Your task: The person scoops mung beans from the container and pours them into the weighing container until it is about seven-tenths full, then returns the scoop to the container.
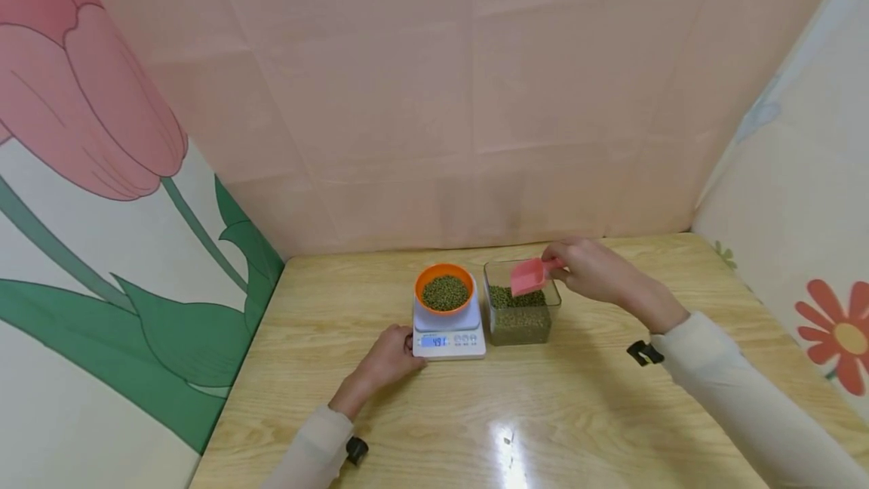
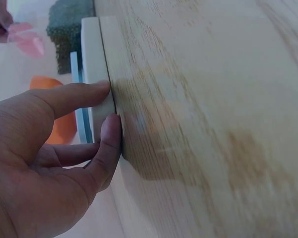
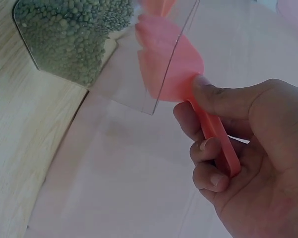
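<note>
A pink scoop (image 1: 528,278) is in my right hand (image 1: 589,270), the fingers curled round its handle in the right wrist view. Its blade hangs tilted above a clear rectangular container (image 1: 521,334), and I see no beans in it. Green mung beans (image 3: 72,37) partly fill that container. Just left of it stands a white kitchen scale (image 1: 468,351), its display showing what looks like 491. On the scale sits an orange bowl (image 1: 444,268) with mung beans (image 1: 445,293) inside. My left hand (image 1: 387,361) grips the scale's front left corner between thumb and fingers.
The wood-grain table (image 1: 475,413) carries the scale and container close together, near its back edge. A pink covering (image 1: 468,134) hangs behind. Walls with flower pictures flank the table on both sides. A few small specks (image 1: 508,441) lie near the front.
</note>
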A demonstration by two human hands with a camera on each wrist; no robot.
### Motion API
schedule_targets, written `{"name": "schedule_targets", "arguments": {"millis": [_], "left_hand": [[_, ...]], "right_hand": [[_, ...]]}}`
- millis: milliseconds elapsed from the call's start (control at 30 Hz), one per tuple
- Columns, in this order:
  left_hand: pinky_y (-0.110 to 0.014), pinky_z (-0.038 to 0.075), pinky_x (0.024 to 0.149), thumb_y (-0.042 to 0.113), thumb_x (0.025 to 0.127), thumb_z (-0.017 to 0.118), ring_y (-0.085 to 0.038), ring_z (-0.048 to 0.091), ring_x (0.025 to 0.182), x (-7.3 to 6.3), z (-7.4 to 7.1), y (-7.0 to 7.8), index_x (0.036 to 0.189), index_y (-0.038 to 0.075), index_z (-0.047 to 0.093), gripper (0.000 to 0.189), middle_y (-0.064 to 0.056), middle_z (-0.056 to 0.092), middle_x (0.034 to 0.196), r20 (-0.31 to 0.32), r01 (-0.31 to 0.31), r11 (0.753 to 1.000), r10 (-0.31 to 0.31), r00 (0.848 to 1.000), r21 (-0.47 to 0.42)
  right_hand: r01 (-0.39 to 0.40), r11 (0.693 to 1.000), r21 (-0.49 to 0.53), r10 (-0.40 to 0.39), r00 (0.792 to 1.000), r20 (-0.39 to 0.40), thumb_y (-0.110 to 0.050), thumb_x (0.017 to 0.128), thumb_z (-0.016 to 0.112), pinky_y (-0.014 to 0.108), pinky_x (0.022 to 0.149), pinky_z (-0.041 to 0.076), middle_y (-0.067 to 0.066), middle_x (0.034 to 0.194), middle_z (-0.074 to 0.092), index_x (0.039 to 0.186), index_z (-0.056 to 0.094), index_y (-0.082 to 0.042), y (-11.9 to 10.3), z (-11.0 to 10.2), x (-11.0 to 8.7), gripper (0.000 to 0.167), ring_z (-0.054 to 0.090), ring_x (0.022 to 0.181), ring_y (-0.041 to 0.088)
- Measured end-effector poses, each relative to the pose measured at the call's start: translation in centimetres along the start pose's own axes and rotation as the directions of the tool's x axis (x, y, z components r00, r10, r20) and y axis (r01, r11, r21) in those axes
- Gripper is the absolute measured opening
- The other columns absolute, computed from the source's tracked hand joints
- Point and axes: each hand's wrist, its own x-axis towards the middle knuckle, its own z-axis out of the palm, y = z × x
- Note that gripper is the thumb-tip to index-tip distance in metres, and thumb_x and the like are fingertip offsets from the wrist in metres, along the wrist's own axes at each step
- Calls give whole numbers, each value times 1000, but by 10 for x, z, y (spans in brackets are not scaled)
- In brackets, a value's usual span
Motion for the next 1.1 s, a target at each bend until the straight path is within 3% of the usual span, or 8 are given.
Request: {"name": "schedule_targets", "arguments": {"millis": [600,767,933,1100], "left_hand": [[-26,41,71,13,88,87,-18,48,89,1,1,0,122,0,72,39,-6,66,94,-5,8,1000,-8,1000,23],[-27,42,73,13,87,88,-17,48,88,1,1,1,119,0,74,38,-4,68,94,-14,-8,999,8,1000,47],[-27,43,73,11,87,88,-18,50,90,1,1,0,121,-1,73,39,-6,68,96,-10,0,999,0,1000,33],[-26,44,72,11,87,88,-18,50,90,1,1,0,122,-2,72,40,-7,67,98,-10,6,1000,-6,1000,30]], "right_hand": [[36,998,-61,-34,999,23,-2,91,79,51,85,60,15,103,76,107,79,1,-3,12,4,16,74,95,34],[53,996,-70,-52,998,24,-3,90,80,48,82,61,13,98,76,103,79,0,-5,12,5,13,74,91,30],[80,994,-79,-79,997,21,0,89,80,40,72,59,6,85,72,91,78,-4,-6,12,8,5,68,77,19],[89,991,-103,-86,996,30,3,87,78,34,63,51,0,76,65,80,72,-11,-7,12,12,16,58,67,12]]}}
